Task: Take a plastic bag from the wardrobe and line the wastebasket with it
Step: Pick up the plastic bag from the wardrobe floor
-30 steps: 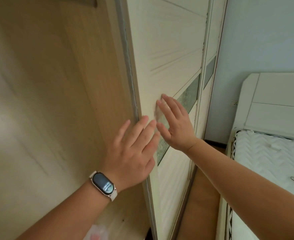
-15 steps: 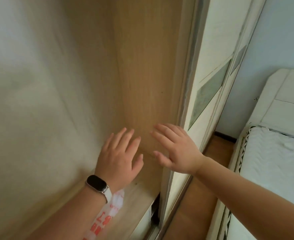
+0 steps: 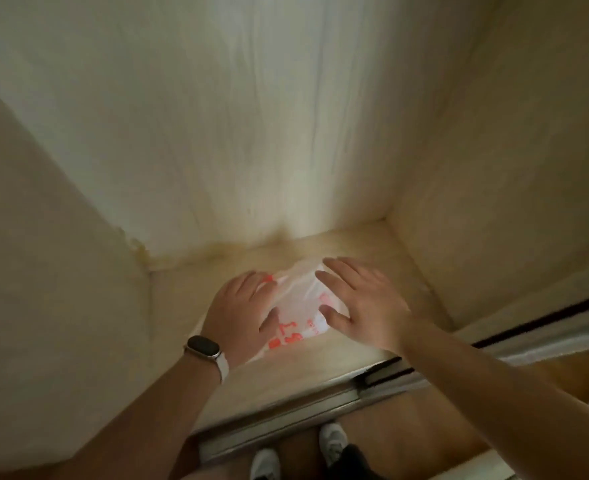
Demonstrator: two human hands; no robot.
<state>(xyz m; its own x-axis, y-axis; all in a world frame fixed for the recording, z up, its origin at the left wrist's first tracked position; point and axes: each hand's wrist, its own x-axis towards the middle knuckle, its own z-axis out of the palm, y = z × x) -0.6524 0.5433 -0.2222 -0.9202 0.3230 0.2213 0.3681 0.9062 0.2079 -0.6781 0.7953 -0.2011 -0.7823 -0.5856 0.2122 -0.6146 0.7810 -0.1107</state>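
- Located plastic bag, white with red print, crumpled on wardrobe floor board, between both hands.
- Noted left hand laid over its left edge; cannot tell whether grasping or only touching.
- Noted right hand released, fingers straight and spread at its right edge.
- Judged early stage: found, not yet lifted. Left to do: pick up, carry out, line wastebasket (not in view).
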